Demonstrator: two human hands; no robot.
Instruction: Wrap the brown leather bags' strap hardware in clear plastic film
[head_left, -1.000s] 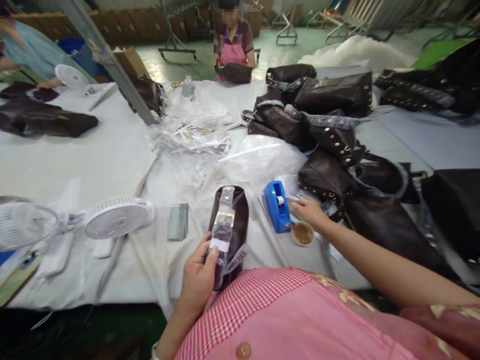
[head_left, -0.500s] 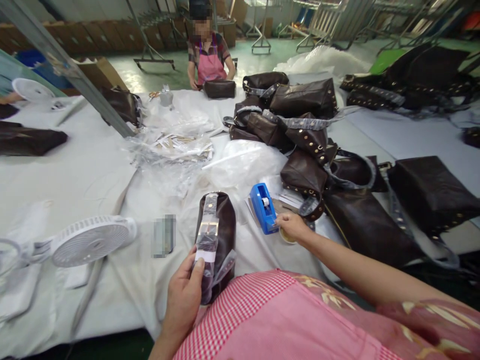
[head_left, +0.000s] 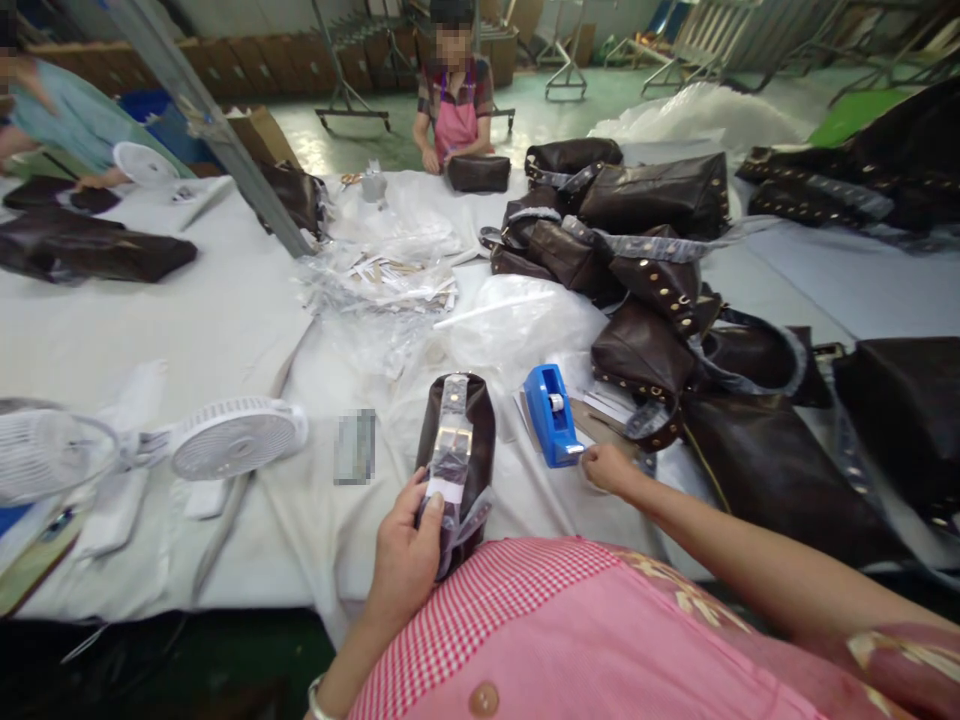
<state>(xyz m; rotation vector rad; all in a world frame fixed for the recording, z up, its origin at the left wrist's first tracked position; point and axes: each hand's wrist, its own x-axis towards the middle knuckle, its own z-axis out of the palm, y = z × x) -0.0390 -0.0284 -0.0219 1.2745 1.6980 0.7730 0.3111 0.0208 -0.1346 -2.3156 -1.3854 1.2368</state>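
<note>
My left hand is closed around the lower part of a dark brown leather bag, thumb on top, near my apron. The bag's strap has a gold buckle, clear plastic wrap and a white band. A blue tape dispenser stands to the right of the bag, with a roll in it. My right hand is just off the dispenser's front end, fingers pinched together. A shiny bit of clear tape shows between the cutter and the fingertips; its end is hidden in them.
Several brown studded bags lie heaped to the right. Clear plastic bags and a pile of paper slips are ahead. White fans and a blurred flat item are on the left. A co-worker is across the table.
My right hand has drawn slightly away from the dispenser's end, fingers still pinched. The view has swung left, shifting everything rightward. My left hand keeps its hold on the bag.
</note>
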